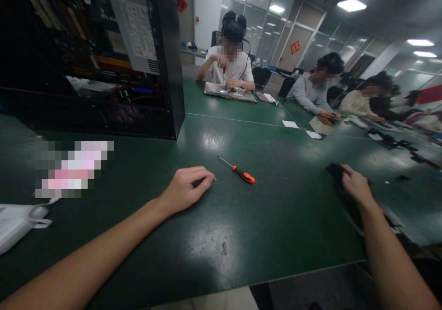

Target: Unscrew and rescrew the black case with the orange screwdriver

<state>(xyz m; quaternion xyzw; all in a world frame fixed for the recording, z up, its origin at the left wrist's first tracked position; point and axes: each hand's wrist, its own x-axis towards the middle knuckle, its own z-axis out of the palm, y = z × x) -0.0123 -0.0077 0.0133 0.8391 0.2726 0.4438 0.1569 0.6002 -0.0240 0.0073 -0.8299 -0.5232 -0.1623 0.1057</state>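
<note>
My left hand (188, 188) rests on the green table, its fingers loosely curled and the thumb near the fingertips, with nothing seen in them. Just beyond those fingertips lies a screwdriver (244, 175) with an orange and black handle, its metal shaft pointing away to the left. Over at the right, my right hand (357, 185) is closed on a dark flat piece (334, 174). Most of that piece is covered by the hand or blurred, so its kind cannot be made out.
An open computer case (172, 70) stands at the left, its inner parts showing. A blurred-out pink and white item (74, 169) and a white device (20, 225) with a strap lie near it. Across the table (221, 231), a co-worker (229, 66) holds a screwdriver over a flat panel (217, 91).
</note>
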